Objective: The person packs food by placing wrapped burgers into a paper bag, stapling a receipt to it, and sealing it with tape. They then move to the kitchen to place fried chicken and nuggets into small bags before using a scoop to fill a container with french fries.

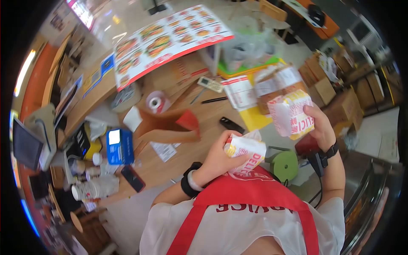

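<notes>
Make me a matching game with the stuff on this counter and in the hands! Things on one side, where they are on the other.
Things:
1. white paper burger box with red letters
2. crumpled white paper wrapper with red print
3. blue cardboard box
4. black pen

Places:
A. lying on the wooden counter near the printed sheets
B. held in the right hand
C. standing at the counter's left part
D. held in the left hand

Pairs: 1-B, 2-D, 3-C, 4-A

A big burger menu poster leans over the wooden counter; blue box, tape roll, black pen and phone lie scattered there.
</notes>
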Available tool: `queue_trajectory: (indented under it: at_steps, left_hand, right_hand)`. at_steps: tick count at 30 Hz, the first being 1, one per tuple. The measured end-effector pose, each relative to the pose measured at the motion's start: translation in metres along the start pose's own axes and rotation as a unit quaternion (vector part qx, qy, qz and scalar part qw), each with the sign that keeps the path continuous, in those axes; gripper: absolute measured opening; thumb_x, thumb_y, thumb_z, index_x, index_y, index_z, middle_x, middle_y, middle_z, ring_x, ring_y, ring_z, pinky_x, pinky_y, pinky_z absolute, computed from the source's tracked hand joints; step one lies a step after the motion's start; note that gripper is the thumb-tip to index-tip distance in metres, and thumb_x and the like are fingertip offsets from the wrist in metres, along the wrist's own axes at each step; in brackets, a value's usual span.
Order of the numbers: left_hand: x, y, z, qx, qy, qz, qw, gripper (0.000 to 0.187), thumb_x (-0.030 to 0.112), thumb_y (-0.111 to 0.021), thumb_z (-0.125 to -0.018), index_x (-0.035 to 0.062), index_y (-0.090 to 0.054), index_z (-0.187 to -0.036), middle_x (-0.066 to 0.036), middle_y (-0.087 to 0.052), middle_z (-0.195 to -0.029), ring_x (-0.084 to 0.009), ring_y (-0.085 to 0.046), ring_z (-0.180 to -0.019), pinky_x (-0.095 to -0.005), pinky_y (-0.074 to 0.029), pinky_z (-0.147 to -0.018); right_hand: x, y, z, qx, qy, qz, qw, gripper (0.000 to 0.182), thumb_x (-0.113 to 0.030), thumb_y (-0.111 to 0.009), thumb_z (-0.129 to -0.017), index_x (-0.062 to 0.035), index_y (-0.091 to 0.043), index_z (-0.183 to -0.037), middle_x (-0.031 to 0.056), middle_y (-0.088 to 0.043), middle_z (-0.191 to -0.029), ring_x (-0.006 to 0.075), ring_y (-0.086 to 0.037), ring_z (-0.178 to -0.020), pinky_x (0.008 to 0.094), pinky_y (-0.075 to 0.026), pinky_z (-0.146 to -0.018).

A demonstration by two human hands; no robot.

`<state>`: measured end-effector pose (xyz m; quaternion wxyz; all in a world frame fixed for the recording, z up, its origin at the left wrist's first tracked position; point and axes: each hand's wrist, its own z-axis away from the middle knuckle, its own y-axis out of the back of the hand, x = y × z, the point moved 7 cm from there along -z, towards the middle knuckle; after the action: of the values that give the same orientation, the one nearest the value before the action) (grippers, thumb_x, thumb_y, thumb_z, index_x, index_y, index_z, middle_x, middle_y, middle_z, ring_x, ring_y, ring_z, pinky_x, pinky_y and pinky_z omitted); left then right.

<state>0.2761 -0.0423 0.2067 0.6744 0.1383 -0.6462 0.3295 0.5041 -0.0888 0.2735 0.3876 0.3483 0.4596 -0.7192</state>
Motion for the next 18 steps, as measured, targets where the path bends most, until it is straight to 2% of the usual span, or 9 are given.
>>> queue_trajectory:
  at_steps: [1,3,7,10,12,13,14,15,18]
  left_hand:
    - [0.004,0.02,0.017,0.022,0.001,0.007,1.0,0.062,0.006,-0.07,-0.063,0.0026,-0.037,-0.116,-0.008,-0.052,-0.102,-0.0134,-0.052,-0.09,-0.0252,-0.042,-0.078]
    - [0.049,0.061,0.056,0.124,-0.125,-0.228,0.958,0.076,0.008,-0.071,-0.06,0.0041,-0.031,-0.124,-0.01,-0.054,-0.098,-0.0152,-0.053,-0.088,-0.0259,-0.042,-0.077]
    - [0.079,0.14,0.106,0.197,-0.014,-0.336,0.921,0.083,0.016,-0.067,-0.06,0.0138,-0.023,-0.13,-0.018,-0.056,-0.096,-0.0337,-0.057,-0.08,-0.0355,-0.047,-0.068]
    - [0.086,0.179,0.112,0.211,0.004,-0.497,0.842,0.073,0.019,-0.067,-0.061,0.0138,-0.031,-0.125,-0.015,-0.057,-0.087,-0.0336,-0.057,-0.072,-0.0384,-0.047,-0.062]
    - [0.074,0.188,0.111,0.144,-0.016,-0.582,0.8,0.064,0.021,-0.07,-0.057,0.0113,-0.042,-0.114,-0.016,-0.057,-0.08,-0.0338,-0.055,-0.073,-0.0369,-0.046,-0.06]
    - [0.075,0.192,0.113,0.146,-0.017,-0.581,0.801,0.064,0.021,-0.07,-0.057,0.0113,-0.042,-0.114,-0.016,-0.057,-0.08,-0.0338,-0.055,-0.073,-0.0369,-0.046,-0.06]
    - [0.073,0.188,0.113,0.124,-0.027,-0.545,0.829,0.058,0.022,-0.07,-0.057,0.0108,-0.043,-0.107,-0.015,-0.057,-0.078,-0.033,-0.056,-0.073,-0.0368,-0.046,-0.059]
    - [0.07,0.183,0.112,0.101,-0.035,-0.506,0.856,0.052,0.024,-0.071,-0.057,0.0103,-0.045,-0.101,-0.014,-0.056,-0.076,-0.0322,-0.056,-0.072,-0.0366,-0.045,-0.058]
    - [0.054,0.161,0.098,0.086,-0.055,-0.438,0.893,0.047,0.023,-0.071,-0.058,0.0091,-0.044,-0.095,-0.014,-0.057,-0.077,-0.0316,-0.057,-0.071,-0.0368,-0.046,-0.059]
  right_hand:
    - [0.004,-0.027,-0.02,-0.019,-0.013,0.017,1.0,0.047,-0.018,-0.062,-0.073,0.003,-0.043,-0.111,0.0128,-0.057,-0.1,0.0177,-0.059,-0.086,0.0298,-0.048,-0.077]
    - [0.011,-0.082,-0.054,-0.049,-0.041,0.037,0.997,0.046,-0.017,-0.061,-0.073,0.0027,-0.043,-0.111,0.0125,-0.057,-0.1,0.0172,-0.059,-0.086,0.0292,-0.048,-0.076]
    - [0.04,-0.195,-0.096,-0.19,-0.111,0.023,0.975,0.043,-0.013,-0.061,-0.074,0.0027,-0.043,-0.11,0.0114,-0.057,-0.098,0.0154,-0.059,-0.084,0.027,-0.049,-0.074]
    - [0.06,-0.243,-0.116,-0.195,-0.123,0.081,0.97,0.041,-0.015,-0.062,-0.074,0.0003,-0.044,-0.108,0.011,-0.058,-0.098,0.0136,-0.059,-0.081,0.0259,-0.049,-0.071]
    - [0.045,-0.27,-0.123,-0.181,0.087,0.442,0.874,0.04,-0.013,-0.066,-0.068,-0.0033,-0.046,-0.101,0.0082,-0.058,-0.09,0.0149,-0.058,-0.078,0.0268,-0.048,-0.066]
    - [0.047,-0.277,-0.125,-0.183,0.087,0.444,0.873,0.04,-0.013,-0.066,-0.068,-0.0033,-0.046,-0.101,0.0082,-0.058,-0.09,0.0149,-0.058,-0.078,0.0268,-0.048,-0.066]
    - [0.043,-0.302,-0.112,-0.26,0.283,0.606,0.697,0.04,-0.012,-0.067,-0.064,-0.0043,-0.047,-0.098,0.0074,-0.056,-0.084,0.0169,-0.057,-0.076,0.028,-0.047,-0.065]
    - [0.054,-0.321,-0.092,-0.312,0.448,0.706,0.451,0.041,-0.011,-0.067,-0.059,-0.0053,-0.047,-0.094,0.0065,-0.055,-0.079,0.0189,-0.055,-0.075,0.0292,-0.046,-0.063]
    - [0.08,-0.339,-0.094,-0.351,0.398,0.77,0.356,0.034,-0.009,-0.064,-0.057,-0.0053,-0.048,-0.086,0.0065,-0.052,-0.076,0.0219,-0.053,-0.075,0.0315,-0.045,-0.062]
